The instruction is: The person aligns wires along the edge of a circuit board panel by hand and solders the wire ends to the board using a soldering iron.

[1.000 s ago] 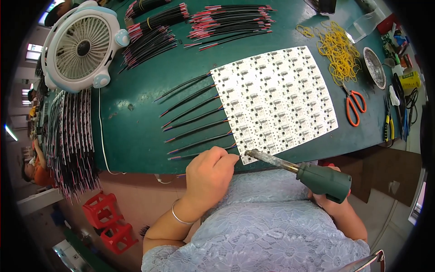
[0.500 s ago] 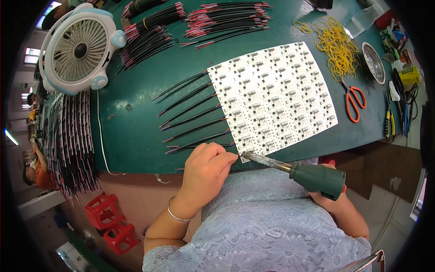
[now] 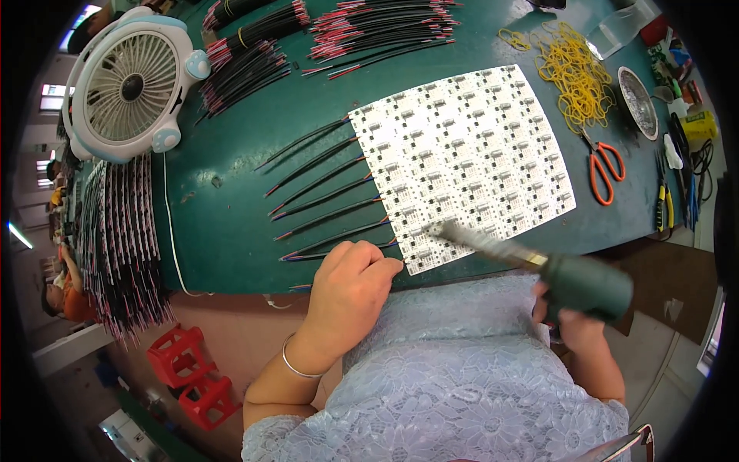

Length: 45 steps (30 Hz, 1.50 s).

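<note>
At the near edge of the white panel of small circuit boards, the left hand pinched a black wire; the right hand, fingers wrapped, aimed the green-handled soldering iron. A slip risked burning fingertips.

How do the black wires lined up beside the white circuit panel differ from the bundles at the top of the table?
The black wires beside the white circuit panel lie singly, spaced in a row, ends meeting the white circuit panel. The bundled wires at the table's far edge lie heaped, apart from the panel. Both are dark with coloured tips.
</note>
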{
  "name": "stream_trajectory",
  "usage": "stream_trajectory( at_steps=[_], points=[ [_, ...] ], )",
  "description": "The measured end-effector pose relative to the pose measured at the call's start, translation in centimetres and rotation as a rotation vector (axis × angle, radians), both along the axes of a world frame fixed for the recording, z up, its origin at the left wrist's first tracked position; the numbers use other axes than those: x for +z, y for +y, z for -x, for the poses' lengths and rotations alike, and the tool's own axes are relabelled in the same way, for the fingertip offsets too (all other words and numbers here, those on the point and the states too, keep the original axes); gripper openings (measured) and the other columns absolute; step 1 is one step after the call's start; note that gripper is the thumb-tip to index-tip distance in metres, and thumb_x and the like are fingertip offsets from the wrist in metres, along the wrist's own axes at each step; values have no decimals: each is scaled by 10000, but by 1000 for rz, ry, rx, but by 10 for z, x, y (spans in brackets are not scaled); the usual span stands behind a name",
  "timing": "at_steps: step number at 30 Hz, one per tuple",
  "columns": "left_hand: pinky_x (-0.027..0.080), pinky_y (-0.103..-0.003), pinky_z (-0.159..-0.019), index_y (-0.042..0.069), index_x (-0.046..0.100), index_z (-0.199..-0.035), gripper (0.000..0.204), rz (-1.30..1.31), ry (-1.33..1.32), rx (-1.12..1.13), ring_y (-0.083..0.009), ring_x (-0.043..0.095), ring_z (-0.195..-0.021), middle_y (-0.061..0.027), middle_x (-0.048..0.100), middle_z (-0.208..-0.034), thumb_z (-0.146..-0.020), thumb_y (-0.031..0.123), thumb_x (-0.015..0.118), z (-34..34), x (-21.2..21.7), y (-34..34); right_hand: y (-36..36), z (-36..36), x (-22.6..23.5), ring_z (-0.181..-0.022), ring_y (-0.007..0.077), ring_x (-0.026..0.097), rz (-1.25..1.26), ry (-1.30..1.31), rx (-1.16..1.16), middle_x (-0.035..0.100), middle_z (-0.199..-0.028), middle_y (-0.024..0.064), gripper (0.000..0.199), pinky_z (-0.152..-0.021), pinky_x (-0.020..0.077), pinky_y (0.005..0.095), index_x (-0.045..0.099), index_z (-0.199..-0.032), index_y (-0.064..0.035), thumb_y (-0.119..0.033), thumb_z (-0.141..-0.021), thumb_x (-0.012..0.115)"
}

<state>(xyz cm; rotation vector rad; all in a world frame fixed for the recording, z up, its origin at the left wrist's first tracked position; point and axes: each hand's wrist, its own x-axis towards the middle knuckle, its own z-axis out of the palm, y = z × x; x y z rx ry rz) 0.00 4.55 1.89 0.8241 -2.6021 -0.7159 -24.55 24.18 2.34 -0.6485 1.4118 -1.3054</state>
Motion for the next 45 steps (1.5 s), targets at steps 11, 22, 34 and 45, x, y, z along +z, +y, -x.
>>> stream_trajectory(
  at_steps=[11,22,34,45],
  points=[
    [449,-386,-710,95,685,-876,187,18,-90,-179,-271,567,-815,-53,613,-881,-697,108,737,19,39,-39,-41,39,-10,-577,213,627,345,-158,-507,591,-1047,188,510,-473,516,304,459,-1208,-2,-362,-875,598],
    [479,-419,-857,49,602,-1100,376,430,-75,-93,-326,578,-958,-135,607,-999,-726,3,611,184,8,-247,-55,65,-39,-627,217,643,390,-343,-626,592,-1071,174,464,-512,541,316,489,-1209,-54,-357,-876,604],
    [465,-437,-785,24,570,-1007,215,434,-132,-87,-349,554,-914,-160,564,-924,-804,58,634,188,1,-252,-56,69,-41,-626,222,635,408,-370,-586,598,-1070,171,459,-527,537,340,484,-1214,-62,-355,-878,594],
    [492,-427,-695,59,528,-938,103,686,-214,-87,-300,607,-817,-127,627,-885,-855,116,553,180,19,-244,-57,69,-43,-596,171,578,379,-270,-608,588,-1099,133,475,-570,504,319,475,-1234,-42,-404,-928,497]
  ],
)
